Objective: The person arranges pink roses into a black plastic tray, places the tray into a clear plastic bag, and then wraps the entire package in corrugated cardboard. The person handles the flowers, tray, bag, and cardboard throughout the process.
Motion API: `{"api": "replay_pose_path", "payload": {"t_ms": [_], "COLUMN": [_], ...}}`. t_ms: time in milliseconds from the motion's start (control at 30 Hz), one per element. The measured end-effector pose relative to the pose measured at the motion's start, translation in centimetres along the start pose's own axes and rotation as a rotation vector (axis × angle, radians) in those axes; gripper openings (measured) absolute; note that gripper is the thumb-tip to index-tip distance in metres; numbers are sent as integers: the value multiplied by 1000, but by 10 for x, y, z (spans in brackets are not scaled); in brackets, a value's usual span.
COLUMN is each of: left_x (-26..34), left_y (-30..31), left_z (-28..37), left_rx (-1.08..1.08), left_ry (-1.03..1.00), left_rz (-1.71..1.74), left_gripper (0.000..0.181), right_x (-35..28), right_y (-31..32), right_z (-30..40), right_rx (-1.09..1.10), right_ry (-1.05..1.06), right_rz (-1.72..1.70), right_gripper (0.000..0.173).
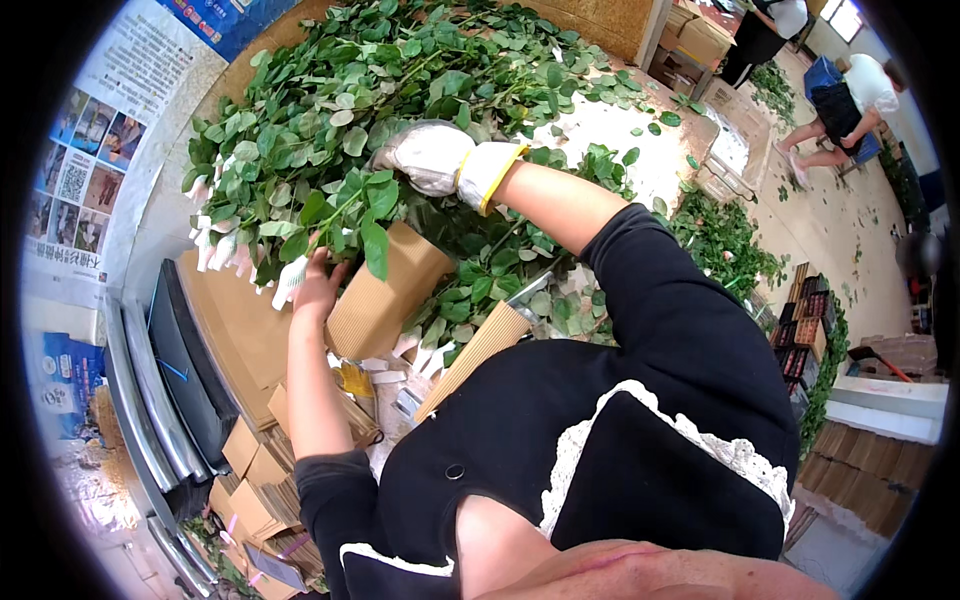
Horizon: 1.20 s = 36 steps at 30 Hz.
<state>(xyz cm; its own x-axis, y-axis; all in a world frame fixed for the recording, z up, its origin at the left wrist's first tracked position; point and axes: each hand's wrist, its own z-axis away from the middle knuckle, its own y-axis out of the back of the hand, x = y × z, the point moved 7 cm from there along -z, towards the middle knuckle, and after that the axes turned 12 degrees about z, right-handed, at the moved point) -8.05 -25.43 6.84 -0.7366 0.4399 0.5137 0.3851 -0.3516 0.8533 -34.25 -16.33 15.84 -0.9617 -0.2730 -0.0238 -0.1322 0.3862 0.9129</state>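
My left hand point(319, 285) is bare, its fingers closed around a rose just beside its white-netted bud point(291, 282). A leafy stem point(341, 210) slants up from there towards my right hand point(431, 159). That hand wears a white work glove with a yellow-edged cuff and reaches into the heap of leafy rose stems point(450, 90). Leaves hide its fingertips, so its grip does not show. Several netted buds point(223, 251) poke out at the heap's left edge. Close to my left hand lies a piece of corrugated cardboard point(386, 300) bent into a block shape.
A corrugated strip point(476, 360) with a metal edge lies by my body. Flat cardboard point(236, 315) and folded cartons point(259, 487) are at the left. A yellow glove point(356, 381) lies below. At upper right are a plastic crate point(735, 154) and two people point(855, 101).
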Motion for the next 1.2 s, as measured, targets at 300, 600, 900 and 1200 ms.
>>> {"api": "replay_pose_path", "payload": {"t_ms": [300,600,900,1200], "left_x": [32,114,5,30], "left_y": [-5,57,-166,-83], "left_z": [-7,175,180,181], "left_rx": [68,481,-281,40], "left_ry": [-234,-610,209,-1], "left_rz": [-402,246,1444,1321], "left_gripper": [60,22,71,56], "right_x": [200,94,-58,-126], "right_y": [55,229,96,-43], "right_z": [31,129,107,77], "right_rx": [-183,617,-62,-644], "right_ry": [-690,-16,121,341], "right_rz": [537,316,-83,-416], "right_gripper": [27,29,47,31]}}
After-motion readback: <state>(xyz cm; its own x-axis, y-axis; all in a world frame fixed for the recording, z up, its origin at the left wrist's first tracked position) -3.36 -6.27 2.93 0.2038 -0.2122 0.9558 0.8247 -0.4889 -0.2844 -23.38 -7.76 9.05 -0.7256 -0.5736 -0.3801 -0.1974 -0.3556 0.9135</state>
